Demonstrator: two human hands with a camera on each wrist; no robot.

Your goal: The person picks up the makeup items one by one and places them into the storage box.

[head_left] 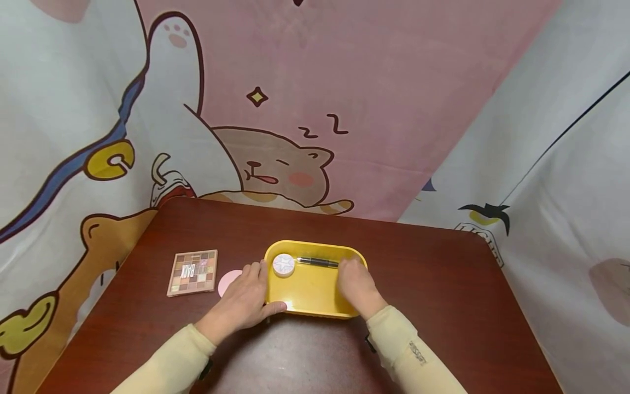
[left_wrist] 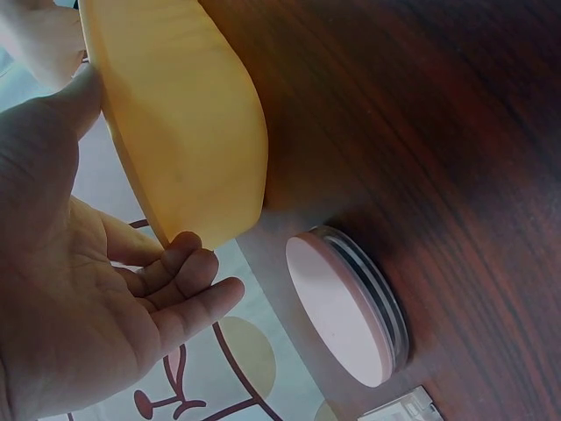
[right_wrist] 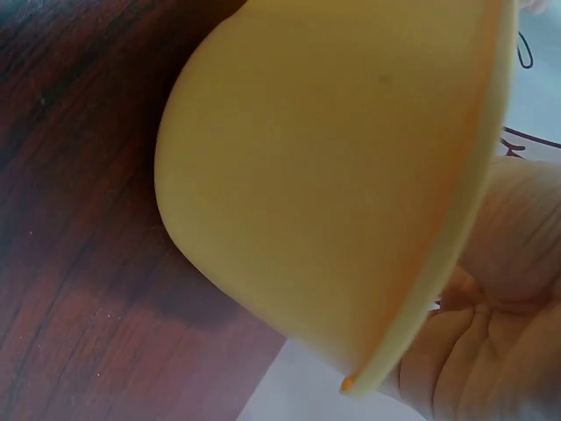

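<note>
A yellow tray with raised walls sits on the table between both hands. My left hand rests at its left end, thumb along the near rim and the relaxed fingers against the side. Inside the tray lies a small round white case with a star on top. A dark pen with a silver band extends leftward from my right hand, which reaches over the right rim with curled fingers; its fingertips are hidden. In the left wrist view, a pink-lidded round compact lies just beyond the left fingers.
An eyeshadow palette with many coloured squares lies on the left of the dark reddish table. Behind the table hangs a cloth printed with cartoon animals, which continues along both sides.
</note>
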